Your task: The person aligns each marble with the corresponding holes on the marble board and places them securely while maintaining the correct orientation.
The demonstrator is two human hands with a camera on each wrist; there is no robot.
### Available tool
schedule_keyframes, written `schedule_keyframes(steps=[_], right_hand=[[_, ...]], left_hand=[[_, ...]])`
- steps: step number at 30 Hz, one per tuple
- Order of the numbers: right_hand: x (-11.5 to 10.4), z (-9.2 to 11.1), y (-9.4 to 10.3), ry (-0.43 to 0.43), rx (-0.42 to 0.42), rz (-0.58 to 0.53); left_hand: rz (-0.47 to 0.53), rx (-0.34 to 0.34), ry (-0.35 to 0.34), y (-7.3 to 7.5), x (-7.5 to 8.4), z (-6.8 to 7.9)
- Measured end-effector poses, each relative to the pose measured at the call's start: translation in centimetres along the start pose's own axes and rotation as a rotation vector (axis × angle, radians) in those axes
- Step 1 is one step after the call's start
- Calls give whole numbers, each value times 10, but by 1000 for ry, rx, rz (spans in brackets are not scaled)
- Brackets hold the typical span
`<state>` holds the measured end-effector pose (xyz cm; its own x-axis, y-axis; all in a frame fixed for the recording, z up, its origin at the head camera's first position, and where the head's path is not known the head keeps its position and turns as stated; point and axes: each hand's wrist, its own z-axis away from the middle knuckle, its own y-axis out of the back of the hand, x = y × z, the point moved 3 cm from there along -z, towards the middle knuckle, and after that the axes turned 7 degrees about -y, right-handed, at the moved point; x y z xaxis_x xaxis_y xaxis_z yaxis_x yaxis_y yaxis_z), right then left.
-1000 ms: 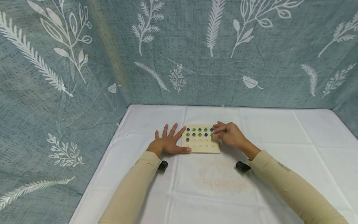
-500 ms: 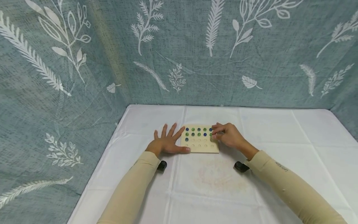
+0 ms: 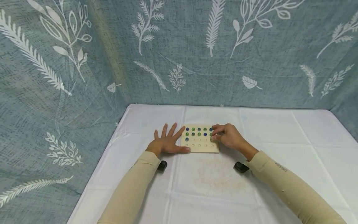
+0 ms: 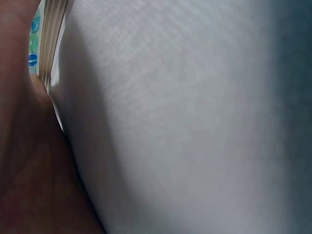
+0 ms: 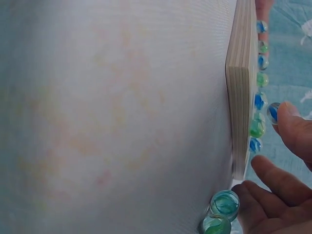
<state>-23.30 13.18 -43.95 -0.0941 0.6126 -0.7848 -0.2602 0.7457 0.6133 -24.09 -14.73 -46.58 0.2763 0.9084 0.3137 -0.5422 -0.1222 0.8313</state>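
Blue marble [image 5: 271, 113]: pinched by right hand [image 3: 229, 135] above wooden board [image 3: 202, 149]. Left hand [image 3: 167, 144], fingers spread, touches board's left side.

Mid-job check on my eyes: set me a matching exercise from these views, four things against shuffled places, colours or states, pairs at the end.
Things
1. right hand
2. wooden board
3. left hand
4. curtain

Descriptions
A. spread wide at the board's left edge
B. blue-green with white leaf prints
C. holding a blue-streaked marble
D. pale, lying on the white tablecloth

Pairs: 1-C, 2-D, 3-A, 4-B
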Motion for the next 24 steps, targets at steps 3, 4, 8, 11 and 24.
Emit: schedule_keyframes(steps=[3, 4, 8, 11, 24], right_hand=[[1, 1, 0, 3, -5, 10], [1, 1, 0, 3, -5, 13], [0, 2, -1, 16, -1, 25], [0, 2, -1, 25, 4, 33], [-2, 0, -3, 17, -6, 47]], left_hand=[[6, -9, 1, 0, 2, 1], [8, -12, 0, 1, 2, 2], [15, -11, -7, 4, 7, 9], [13, -3, -16, 7, 11, 14], [17, -7, -7, 1, 2, 4]])
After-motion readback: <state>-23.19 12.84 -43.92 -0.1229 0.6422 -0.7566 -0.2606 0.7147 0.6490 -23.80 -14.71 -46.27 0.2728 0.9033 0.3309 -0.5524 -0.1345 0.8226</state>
